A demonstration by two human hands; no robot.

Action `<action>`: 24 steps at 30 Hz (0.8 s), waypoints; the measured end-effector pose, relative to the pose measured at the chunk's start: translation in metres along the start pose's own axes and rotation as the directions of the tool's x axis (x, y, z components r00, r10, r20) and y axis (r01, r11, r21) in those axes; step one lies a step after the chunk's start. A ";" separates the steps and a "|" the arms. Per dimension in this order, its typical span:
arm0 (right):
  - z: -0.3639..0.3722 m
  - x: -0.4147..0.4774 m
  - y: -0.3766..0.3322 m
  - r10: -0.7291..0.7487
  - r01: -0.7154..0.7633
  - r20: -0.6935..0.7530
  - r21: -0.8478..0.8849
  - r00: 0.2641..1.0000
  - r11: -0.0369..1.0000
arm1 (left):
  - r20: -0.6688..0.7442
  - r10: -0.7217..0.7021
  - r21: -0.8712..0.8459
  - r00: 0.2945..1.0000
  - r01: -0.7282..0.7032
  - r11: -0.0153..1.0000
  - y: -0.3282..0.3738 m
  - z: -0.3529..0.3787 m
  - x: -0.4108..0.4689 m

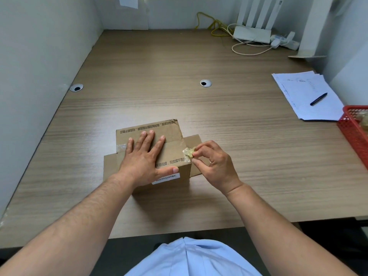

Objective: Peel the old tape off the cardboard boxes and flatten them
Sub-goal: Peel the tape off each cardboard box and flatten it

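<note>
Views: I get one, the head-worn wide-angle camera.
Position: above the near edge of the desk, over the person's lap.
Facing: forward and down, toward the far wall.
Nearness: close; left hand and right hand sit mid-frame, forearms filling my lower frame.
Coverage: desk from near edge to far wall.

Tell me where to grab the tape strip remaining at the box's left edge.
Probably its inner end on the cardboard box top, next to the left hand, lifted from above with a fingernail: the tape strip lies flat across the seam, and that end is exposed.
</note>
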State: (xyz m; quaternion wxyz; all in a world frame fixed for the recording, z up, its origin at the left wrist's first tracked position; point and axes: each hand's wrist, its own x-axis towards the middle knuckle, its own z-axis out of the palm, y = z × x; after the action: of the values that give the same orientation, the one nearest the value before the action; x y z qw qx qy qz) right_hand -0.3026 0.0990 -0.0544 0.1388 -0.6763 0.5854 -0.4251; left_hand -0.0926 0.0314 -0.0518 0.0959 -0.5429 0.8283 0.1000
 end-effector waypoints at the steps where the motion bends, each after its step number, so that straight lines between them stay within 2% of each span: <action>1: 0.001 0.000 -0.001 0.044 -0.045 0.010 0.013 0.999 0.999 | -0.005 0.000 0.000 1.000 0.000 1.000 0.000 0.001 0.000; 3: -0.001 0.002 0.001 0.172 -0.173 0.027 0.076 0.985 0.982 | -0.015 0.002 -0.004 1.000 -0.002 1.000 -0.001 0.003 0.001; 5: -0.007 0.008 0.003 0.282 -0.296 0.106 0.161 0.954 0.942 | -0.021 0.005 -0.006 1.000 -0.005 1.000 -0.002 0.004 0.001; 9: -0.017 0.028 0.000 0.367 -0.463 0.326 0.298 0.871 0.834 | -0.025 0.007 -0.019 1.000 -0.007 1.000 -0.003 0.005 0.002; 11: -0.017 0.040 -0.002 0.336 -0.464 0.427 0.242 0.840 0.852 | -0.026 0.008 -0.018 1.000 -0.008 1.000 -0.002 0.005 0.002; 14: -0.013 0.056 -0.007 0.298 -0.470 0.598 0.152 0.744 0.869 | -0.013 0.005 -0.016 1.000 -0.005 1.000 -0.002 0.004 0.002; 17: -0.012 0.065 -0.011 0.329 -0.479 0.667 0.047 0.668 0.877 | -0.009 0.002 -0.015 1.000 -0.002 1.000 -0.001 0.003 0.002; 21: -0.013 0.066 -0.011 0.366 -0.470 0.659 -0.022 0.657 0.882 | -0.012 -0.005 -0.011 1.000 0.005 1.000 0.000 0.002 0.001; 24: -0.015 0.055 -0.010 0.371 -0.464 0.615 -0.010 0.695 0.886 | -0.012 -0.006 -0.007 1.000 0.006 1.000 0.001 0.001 0.000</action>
State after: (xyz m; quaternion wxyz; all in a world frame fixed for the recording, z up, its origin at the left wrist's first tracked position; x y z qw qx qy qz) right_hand -0.3096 0.0562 -0.0159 0.4593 -0.6121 0.6160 -0.1870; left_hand -0.0934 0.0320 -0.0527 0.0892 -0.5465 0.8268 0.0995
